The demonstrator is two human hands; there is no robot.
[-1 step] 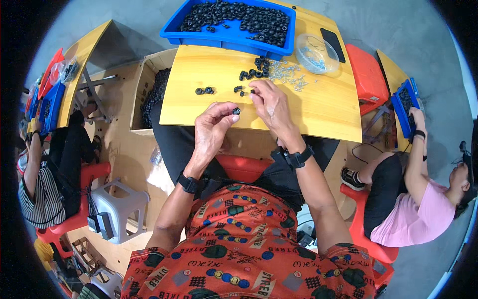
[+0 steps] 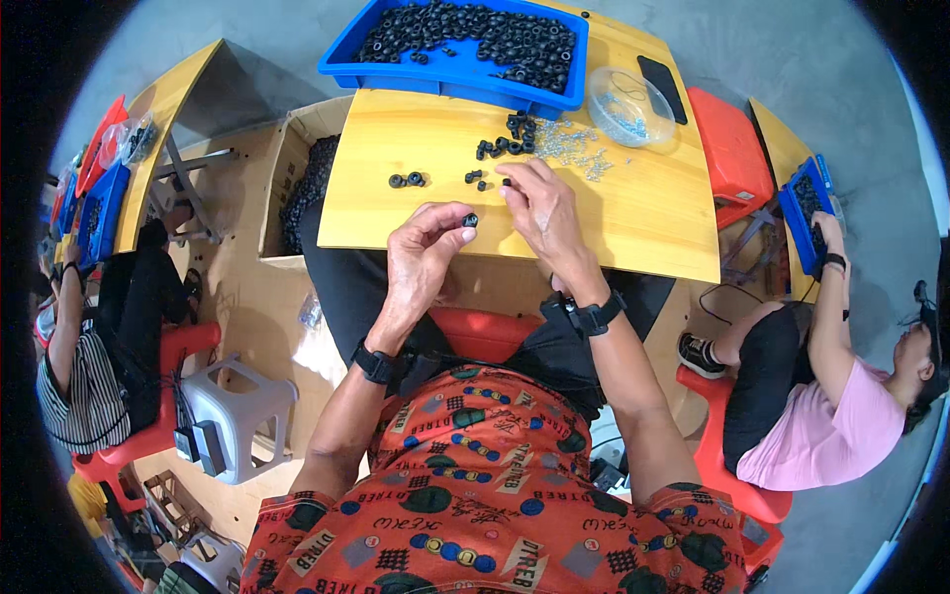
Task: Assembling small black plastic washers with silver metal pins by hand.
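Observation:
Between the thumb and fingertips of my left hand [image 2: 421, 252] is a small black round cap [image 2: 470, 221], held just over the table's near edge. My right hand [image 2: 542, 213] is to its right, with a small black piece [image 2: 507, 182] pinched at its fingertips; its exact kind is too small to tell. Beyond my hands, a few loose black pieces [image 2: 475, 177] lie on the yellow table [image 2: 366, 218]. A pair of black caps [image 2: 407, 180] sits further left. Past my right fingers are a cluster of black caps [image 2: 505, 148] and scattered small silvery pieces [image 2: 579, 144].
A blue tray [image 2: 445, 81] full of black caps stands at the table's far side. Right of it are a clear plastic bowl [image 2: 633, 104] and a dark flat phone-like slab [image 2: 663, 87]. A cardboard box [image 2: 282, 188] stands at left. People work at tables on both sides.
My right hand has shifted very slightly to the right with the small black piece. My left hand and its cap look the same.

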